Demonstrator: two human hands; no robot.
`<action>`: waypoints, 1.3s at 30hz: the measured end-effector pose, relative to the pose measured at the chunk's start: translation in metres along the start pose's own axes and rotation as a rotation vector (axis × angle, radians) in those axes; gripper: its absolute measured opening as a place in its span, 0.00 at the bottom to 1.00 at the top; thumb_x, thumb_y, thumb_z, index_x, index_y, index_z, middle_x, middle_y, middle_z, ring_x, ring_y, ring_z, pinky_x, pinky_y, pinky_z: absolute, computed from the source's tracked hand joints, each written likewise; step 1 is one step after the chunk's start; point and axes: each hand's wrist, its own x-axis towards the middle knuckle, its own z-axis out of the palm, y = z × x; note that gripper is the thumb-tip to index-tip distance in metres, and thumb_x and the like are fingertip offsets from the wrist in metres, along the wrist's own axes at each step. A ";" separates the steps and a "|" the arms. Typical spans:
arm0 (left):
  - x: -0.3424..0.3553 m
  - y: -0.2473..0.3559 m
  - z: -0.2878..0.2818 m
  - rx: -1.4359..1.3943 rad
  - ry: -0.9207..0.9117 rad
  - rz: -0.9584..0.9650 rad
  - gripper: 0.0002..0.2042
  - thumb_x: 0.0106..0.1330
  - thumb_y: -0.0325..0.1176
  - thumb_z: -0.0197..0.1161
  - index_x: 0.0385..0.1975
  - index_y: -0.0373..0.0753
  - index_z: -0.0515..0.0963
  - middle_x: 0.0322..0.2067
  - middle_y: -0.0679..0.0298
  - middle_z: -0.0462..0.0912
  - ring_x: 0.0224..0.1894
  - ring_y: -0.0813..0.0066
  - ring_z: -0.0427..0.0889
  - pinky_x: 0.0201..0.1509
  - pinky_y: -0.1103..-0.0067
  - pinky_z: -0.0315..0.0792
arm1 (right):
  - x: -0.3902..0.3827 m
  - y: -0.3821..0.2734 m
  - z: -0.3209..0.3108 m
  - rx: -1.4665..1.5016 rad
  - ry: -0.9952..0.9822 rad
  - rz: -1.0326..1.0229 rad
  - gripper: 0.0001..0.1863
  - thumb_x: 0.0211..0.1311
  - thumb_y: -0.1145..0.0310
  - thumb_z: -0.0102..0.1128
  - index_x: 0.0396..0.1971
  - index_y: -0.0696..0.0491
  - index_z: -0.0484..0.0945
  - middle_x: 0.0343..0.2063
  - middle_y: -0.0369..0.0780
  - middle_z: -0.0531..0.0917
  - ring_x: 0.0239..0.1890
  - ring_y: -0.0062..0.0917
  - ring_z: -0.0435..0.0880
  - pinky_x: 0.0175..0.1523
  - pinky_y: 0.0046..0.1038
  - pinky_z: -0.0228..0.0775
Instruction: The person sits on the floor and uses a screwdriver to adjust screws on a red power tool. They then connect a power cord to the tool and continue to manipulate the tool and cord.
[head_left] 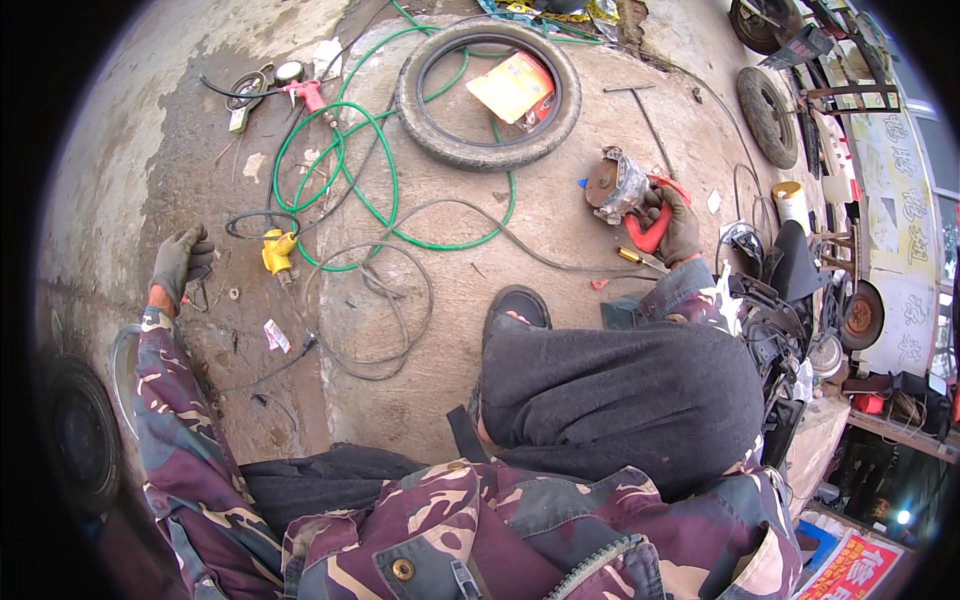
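Note:
In my right hand, which wears a dark work glove, is an angle grinder with a red body. Its worn brown disc and grey wrapped guard face up and to the left, away from me. My left hand, gloved as well, is held out at the far left with its fingers loosely bent and apart, and nothing shows in it. A yellow socket lies on the ground to its right. Just below the grinder is a screwdriver with a yellow and black handle.
A tyre lies flat ahead, with a yellow and red packet inside its ring. Green hose and dark cable loop across the concrete. A red air gun and a T-handled tool are farther off; parts crowd the right side.

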 end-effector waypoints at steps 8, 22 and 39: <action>0.003 0.001 0.003 0.022 0.005 0.011 0.17 0.77 0.46 0.58 0.53 0.40 0.81 0.40 0.65 0.89 0.34 0.77 0.87 0.35 0.79 0.79 | -0.016 -0.003 0.024 -0.231 0.147 -0.116 0.14 0.75 0.65 0.57 0.49 0.60 0.80 0.34 0.41 0.87 0.25 0.23 0.83 0.27 0.28 0.78; 0.004 0.002 0.001 0.018 0.026 0.017 0.16 0.77 0.46 0.59 0.52 0.41 0.82 0.39 0.66 0.89 0.32 0.79 0.85 0.34 0.80 0.78 | 0.000 -0.015 0.006 -0.134 0.115 -0.018 0.15 0.70 0.62 0.64 0.46 0.59 0.82 0.34 0.41 0.88 0.27 0.25 0.85 0.31 0.32 0.83; 0.005 0.013 0.003 0.032 -0.003 0.049 0.18 0.77 0.49 0.59 0.52 0.42 0.81 0.39 0.67 0.89 0.33 0.80 0.85 0.35 0.79 0.77 | 0.009 -0.026 0.001 -0.041 0.126 0.068 0.12 0.72 0.62 0.58 0.46 0.55 0.79 0.33 0.39 0.85 0.25 0.24 0.80 0.30 0.32 0.77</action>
